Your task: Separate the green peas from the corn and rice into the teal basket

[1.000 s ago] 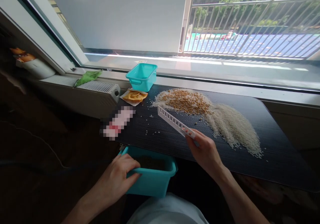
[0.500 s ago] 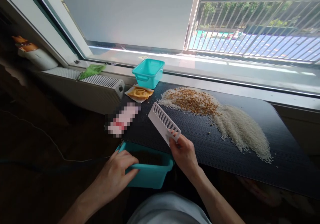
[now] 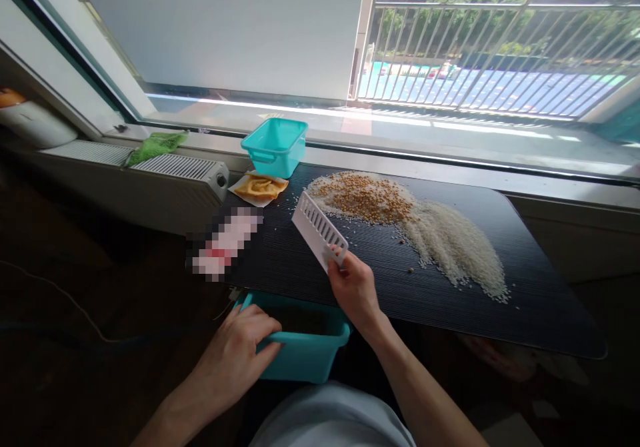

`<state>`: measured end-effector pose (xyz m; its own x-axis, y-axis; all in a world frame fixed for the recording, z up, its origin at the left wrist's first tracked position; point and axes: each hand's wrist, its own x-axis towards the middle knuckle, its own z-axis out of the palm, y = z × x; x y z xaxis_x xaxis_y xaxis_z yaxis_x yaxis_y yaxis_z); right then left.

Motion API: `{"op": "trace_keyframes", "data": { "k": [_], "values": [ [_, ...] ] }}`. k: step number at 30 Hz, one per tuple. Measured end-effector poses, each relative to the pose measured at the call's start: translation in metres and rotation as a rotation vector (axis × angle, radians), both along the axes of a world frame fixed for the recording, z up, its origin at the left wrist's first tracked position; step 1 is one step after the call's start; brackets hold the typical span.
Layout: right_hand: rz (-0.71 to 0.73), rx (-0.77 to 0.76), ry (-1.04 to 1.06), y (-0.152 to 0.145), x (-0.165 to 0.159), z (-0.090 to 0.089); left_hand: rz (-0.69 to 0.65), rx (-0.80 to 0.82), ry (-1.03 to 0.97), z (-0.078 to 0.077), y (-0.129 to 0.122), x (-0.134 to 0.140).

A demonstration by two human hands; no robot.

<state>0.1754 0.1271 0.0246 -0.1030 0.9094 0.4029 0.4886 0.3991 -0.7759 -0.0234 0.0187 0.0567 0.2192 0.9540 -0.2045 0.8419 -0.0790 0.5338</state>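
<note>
L hand [image 3: 240,340] is clamped on the rim of the lower teal bin [image 3: 303,362], just below the near edge of the blk table [image 3: 280,267]. R hand [image 3: 356,288] grips the wht slotted scraper [image 3: 311,235] by its near end, tilted, nr the L end of the yellow kernels [image 3: 367,197] & wht grain [image 3: 457,244]; can't tell if it's touching the tabletop.

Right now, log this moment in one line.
left hand: gripping near teal bin's rim | right hand: holding white slotted tool over black table | white and yellow grains: heaped on table
</note>
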Motion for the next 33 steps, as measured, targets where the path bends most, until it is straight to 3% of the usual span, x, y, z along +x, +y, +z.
{"op": "trace_keyframes", "data": {
  "k": [3,8,12,20,26,30,33],
  "values": [
    [-0.1,0.075,-0.077,-0.009,0.055,0.008,-0.035,-0.025,-0.02,0.004,0.003,0.022],
    [-0.265,0.275,-0.288,-0.051,0.166,0.029,-0.135,-0.078,-0.123,0.011,0.009,0.065],
    [-0.3,0.257,-0.38,-0.081,0.21,0.03,-0.202,-0.06,-0.189,0.011,0.009,0.095],
    [-0.151,0.152,-0.288,-0.1,0.23,0.04,-0.204,-0.112,-0.198,0.014,0.01,0.116],
    [-0.258,0.265,-0.39,-0.056,0.223,0.043,-0.176,-0.153,-0.174,0.016,0.008,0.115],
    [-0.26,0.229,-0.457,-0.03,0.212,0.043,-0.197,-0.166,-0.164,0.016,0.008,0.114],
    [-0.221,0.195,-0.464,-0.028,0.212,0.046,-0.204,-0.153,-0.171,0.016,0.008,0.113]
  ]
}}
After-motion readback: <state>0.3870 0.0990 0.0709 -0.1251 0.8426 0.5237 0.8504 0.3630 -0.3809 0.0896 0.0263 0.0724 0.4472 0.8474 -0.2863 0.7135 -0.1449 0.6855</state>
